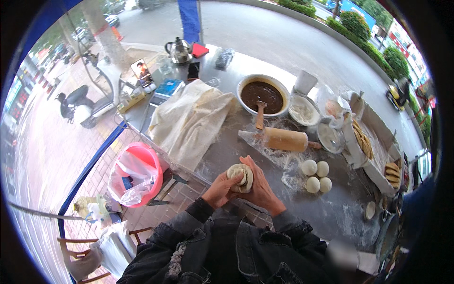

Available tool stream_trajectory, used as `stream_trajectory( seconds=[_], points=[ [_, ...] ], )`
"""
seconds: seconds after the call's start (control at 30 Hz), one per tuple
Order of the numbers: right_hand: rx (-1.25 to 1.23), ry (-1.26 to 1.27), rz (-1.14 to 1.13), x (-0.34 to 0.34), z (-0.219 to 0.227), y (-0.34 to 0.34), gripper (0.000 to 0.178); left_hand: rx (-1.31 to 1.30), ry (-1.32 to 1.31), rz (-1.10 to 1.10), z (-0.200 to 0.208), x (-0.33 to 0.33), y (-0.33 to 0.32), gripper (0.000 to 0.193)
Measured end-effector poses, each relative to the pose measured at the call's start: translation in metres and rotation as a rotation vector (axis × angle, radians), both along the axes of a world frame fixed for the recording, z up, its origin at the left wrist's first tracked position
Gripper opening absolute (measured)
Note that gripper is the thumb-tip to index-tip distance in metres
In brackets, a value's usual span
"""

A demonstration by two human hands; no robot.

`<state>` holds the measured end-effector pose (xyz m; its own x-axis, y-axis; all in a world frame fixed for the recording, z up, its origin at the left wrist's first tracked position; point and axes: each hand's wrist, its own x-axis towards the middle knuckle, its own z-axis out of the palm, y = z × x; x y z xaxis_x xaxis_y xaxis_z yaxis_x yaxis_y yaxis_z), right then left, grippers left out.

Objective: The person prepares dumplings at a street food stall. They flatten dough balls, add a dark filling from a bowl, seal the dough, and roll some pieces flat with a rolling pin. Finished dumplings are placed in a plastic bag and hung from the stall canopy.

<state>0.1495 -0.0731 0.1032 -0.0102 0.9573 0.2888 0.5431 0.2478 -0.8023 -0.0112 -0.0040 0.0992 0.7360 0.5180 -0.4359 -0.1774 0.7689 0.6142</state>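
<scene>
Between my two hands, over the near edge of the metal table, is a rounded piece of dough (240, 177) with folds on its top. My left hand (219, 189) is closed around its left side, the thumb lying on the dough. My right hand (259, 187) cups it from the right, fingers pressed along its side. To the right, several smooth dough balls (312, 184) sit close together on the floured metal. Farther off lies a wooden rolling pin (285, 139). Behind it stands a white bowl of dark brown paste (261, 95) with a wooden spatula (260, 113) in it.
A beige cloth (189, 120) covers the table's left part. A bowl of flour (304, 110) and a paper-lined tray (378, 142) with flat breads stand right. Far back are a kettle (178, 50), a propped phone (142, 73) and a scale (167, 90). A pink bin (156, 161) stands left.
</scene>
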Motion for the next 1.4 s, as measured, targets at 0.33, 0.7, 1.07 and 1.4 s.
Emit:
stream_trajectory(
  seconds=[0.33,0.7,1.07,1.4],
  points=[
    [0.006,0.074,0.260,-0.031,0.010,0.022,0.055,0.123,0.211,-0.196,0.012,-0.037,0.004,0.033],
    [0.130,0.074,-0.253,-0.067,0.015,0.038,0.022,0.297,-0.154,0.260,-0.053,0.000,0.001,0.033],
    [0.044,0.226,-0.188,-0.042,0.036,0.057,0.025,0.430,-0.048,0.409,-0.006,0.017,-0.001,0.040],
    [-0.105,0.321,-0.321,-0.037,0.036,0.058,0.033,0.240,-0.046,0.180,0.029,0.021,0.009,0.050]
  ],
)
